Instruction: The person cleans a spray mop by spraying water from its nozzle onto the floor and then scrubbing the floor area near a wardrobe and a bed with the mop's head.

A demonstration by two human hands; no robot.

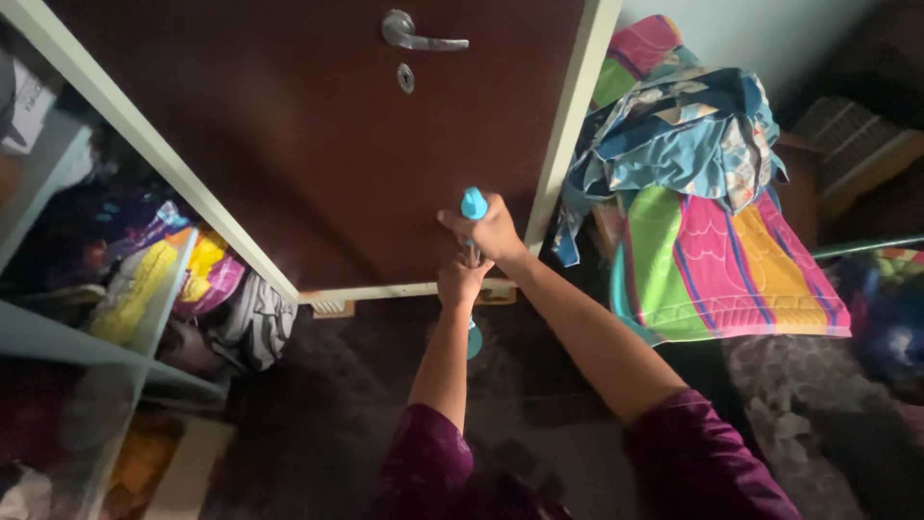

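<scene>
Both my hands grip a thin pole with a light-blue cap (473, 203) at its top, held upright in front of a dark brown door (318, 144). My right hand (491, 231) wraps the pole just under the blue cap. My left hand (460, 280) holds it lower down. A blue part of the pole (474, 340) shows below my left forearm; its lower end is hidden. Purple sleeves cover my upper arms.
The door has a silver lever handle (416, 37) and a pale frame (568, 125). Open shelves (115, 318) on the left hold bundled clothes. On the right lie a striped colourful quilt (717, 260) and blue patterned cloth (683, 130). The floor is dark.
</scene>
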